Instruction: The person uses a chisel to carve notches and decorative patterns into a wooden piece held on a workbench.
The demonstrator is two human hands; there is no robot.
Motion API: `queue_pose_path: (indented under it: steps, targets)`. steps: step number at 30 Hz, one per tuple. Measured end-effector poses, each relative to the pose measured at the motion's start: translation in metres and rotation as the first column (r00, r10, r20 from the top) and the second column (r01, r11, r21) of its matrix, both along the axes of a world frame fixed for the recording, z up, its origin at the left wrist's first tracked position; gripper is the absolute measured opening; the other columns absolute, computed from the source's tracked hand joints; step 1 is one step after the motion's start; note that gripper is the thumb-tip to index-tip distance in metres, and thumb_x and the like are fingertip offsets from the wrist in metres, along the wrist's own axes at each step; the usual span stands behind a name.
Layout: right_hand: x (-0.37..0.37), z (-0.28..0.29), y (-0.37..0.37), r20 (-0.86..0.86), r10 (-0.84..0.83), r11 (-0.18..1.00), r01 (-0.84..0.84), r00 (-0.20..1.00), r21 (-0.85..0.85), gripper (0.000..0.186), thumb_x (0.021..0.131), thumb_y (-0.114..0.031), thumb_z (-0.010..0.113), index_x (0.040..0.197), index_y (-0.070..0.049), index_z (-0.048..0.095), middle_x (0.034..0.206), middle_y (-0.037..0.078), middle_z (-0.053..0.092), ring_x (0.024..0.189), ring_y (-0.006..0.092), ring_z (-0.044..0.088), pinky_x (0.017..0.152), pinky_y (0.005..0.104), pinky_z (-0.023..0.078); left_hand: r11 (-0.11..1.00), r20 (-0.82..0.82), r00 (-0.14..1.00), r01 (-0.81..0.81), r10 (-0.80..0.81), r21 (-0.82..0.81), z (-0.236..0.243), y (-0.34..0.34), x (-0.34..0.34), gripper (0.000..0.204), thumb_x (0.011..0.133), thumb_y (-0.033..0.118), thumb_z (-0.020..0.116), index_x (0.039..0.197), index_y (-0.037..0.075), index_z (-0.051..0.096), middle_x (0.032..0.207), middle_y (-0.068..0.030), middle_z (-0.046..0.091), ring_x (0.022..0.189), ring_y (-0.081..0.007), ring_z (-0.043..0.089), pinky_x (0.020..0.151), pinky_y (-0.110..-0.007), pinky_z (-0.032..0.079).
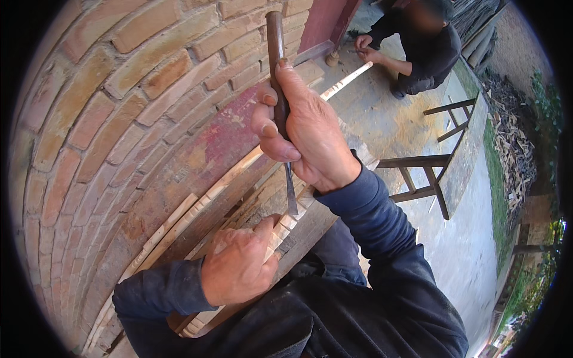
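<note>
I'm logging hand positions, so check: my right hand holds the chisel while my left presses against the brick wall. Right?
Not quite: in the head view, your left hand grips a notched wooden strip, not the brick wall. Your right hand does hold the chisel.

Chisel handle (276,48): dark wood, smooth, slightly glossy. Chisel blade (290,190): metal, greyish. Notched strip (286,224): bare pale wood, matt. Tabletop (179,176): worn wood, rough, patchily red. Brick wall (113,107): rough, matt. Sleeve (376,209): matt cloth.

Brick wall (89,125) as leftward barrier, free air over concrete floor (465,250).
</note>
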State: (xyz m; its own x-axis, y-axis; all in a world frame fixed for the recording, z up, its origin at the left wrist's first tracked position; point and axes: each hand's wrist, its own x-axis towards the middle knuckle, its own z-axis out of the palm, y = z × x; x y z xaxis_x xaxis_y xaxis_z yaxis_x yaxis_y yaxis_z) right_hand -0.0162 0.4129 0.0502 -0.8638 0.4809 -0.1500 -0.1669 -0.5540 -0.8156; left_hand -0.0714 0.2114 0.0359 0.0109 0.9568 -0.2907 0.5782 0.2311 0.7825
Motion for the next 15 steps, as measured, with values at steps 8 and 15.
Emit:
queue_pose_path:
  steps: [8,15]
  targets:
    - [0.0007,0.0015,0.0003,0.066,0.022,1.0,-0.022,0.998,-0.004,0.048,0.113,-0.051,0.033,0.1,-0.007,0.046,0.068,0.008,0.059,0.037,0.0078,0.035,0.035,0.0209,0.028,0.999,-0.029,0.999,0.032,-0.031,0.021,0.001,0.001,-0.0002,0.053,0.089,0.015,0.062,0.133,-0.008,0.047,0.078,-0.0296,0.066,0.076,-0.0484,0.066,0.072,-0.056,0.05]
    - [0.0059,-0.0045,-0.0063,0.237,0.178,0.977,-0.2,0.955,0.073,0.047,0.113,-0.05,0.035,0.097,-0.007,0.048,0.066,0.007,0.058,0.038,0.0081,0.035,0.035,0.0215,0.027,0.998,-0.032,0.999,0.028,-0.026,0.064,-0.0034,-0.0019,-0.0015,0.054,0.089,0.014,0.061,0.136,-0.009,0.045,0.074,-0.0288,0.065,0.072,-0.0467,0.067,0.069,-0.056,0.051]
